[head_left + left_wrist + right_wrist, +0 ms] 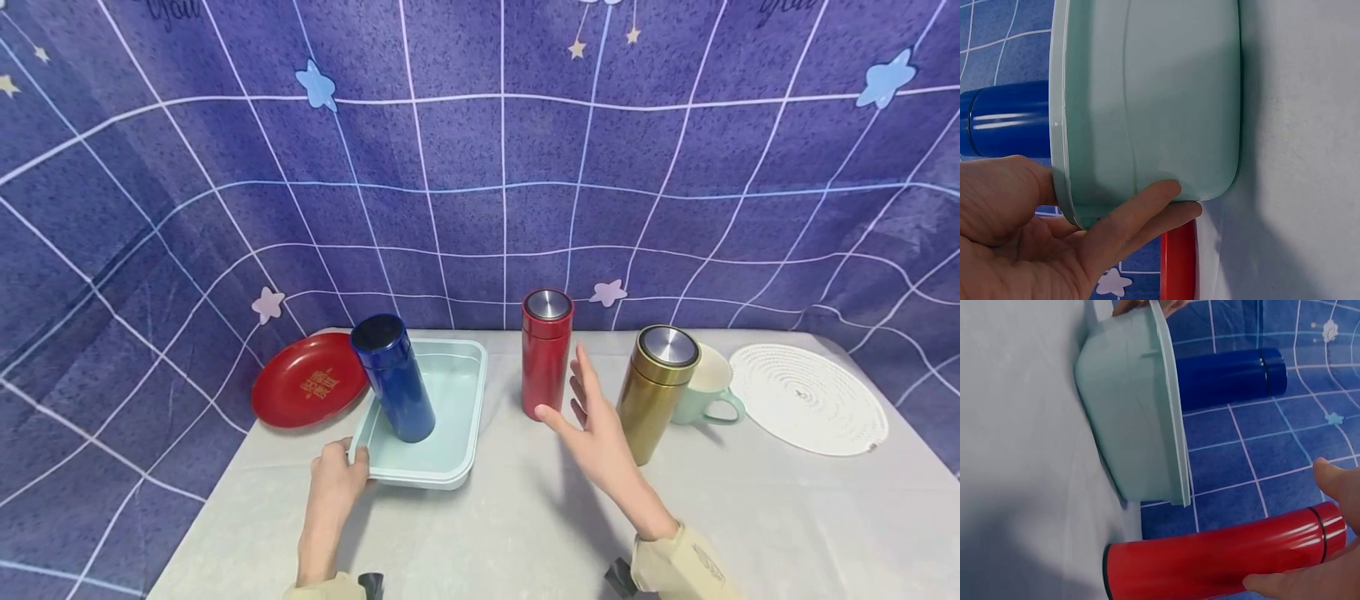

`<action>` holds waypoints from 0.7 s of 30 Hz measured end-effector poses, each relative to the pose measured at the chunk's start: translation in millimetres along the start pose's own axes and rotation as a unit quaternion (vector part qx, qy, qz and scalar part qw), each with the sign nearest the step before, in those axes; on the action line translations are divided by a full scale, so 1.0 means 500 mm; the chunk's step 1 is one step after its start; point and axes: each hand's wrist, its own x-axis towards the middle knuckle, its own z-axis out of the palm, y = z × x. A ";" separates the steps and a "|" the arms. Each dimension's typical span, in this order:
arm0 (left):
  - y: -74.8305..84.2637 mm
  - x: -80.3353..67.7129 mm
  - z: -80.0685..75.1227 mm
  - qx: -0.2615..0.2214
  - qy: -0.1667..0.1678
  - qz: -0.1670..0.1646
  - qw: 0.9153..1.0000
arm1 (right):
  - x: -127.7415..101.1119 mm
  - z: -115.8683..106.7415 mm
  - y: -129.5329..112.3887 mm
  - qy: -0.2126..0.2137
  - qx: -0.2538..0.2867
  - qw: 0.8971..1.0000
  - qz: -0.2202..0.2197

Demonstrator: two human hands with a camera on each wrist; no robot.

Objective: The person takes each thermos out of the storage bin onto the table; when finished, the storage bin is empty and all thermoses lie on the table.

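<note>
My left hand [337, 479] grips the near left corner of a pale mint plastic tub [453, 400], thumb at the rim and fingers against the outer wall [1166, 106]. Inside the tub stands a dark blue thermos bottle [401, 392], upright. To the right of the tub, a red thermos bottle [543, 371] with a silver-topped lid stands on the table. My right hand [600, 437] is at its right side, fingers extended and thumb spread apart, the thumb tip overlapping the bottle's lower part in the head view. A gold thermos bottle [649, 408] stands just right of that hand.
A red plate [300, 387] with gold lettering lies left of the tub. Behind the gold bottle are a mint green mug [701, 398] and a white round woven mat [813, 400]. A blue patterned curtain [465, 167] hangs along the back of the white-covered table [510, 533].
</note>
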 end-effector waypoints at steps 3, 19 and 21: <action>0.000 -0.001 -0.001 -0.001 0.000 -0.001 1.000 | -0.013 0.000 -0.005 -0.003 0.014 1.000 -0.005; 0.002 -0.002 -0.002 -0.001 0.006 0.000 1.000 | -0.028 0.034 -0.007 -0.028 0.044 0.998 -0.039; 0.000 -0.002 -0.002 -0.001 0.006 0.002 1.000 | -0.022 0.042 -0.005 -0.033 0.050 0.998 -0.037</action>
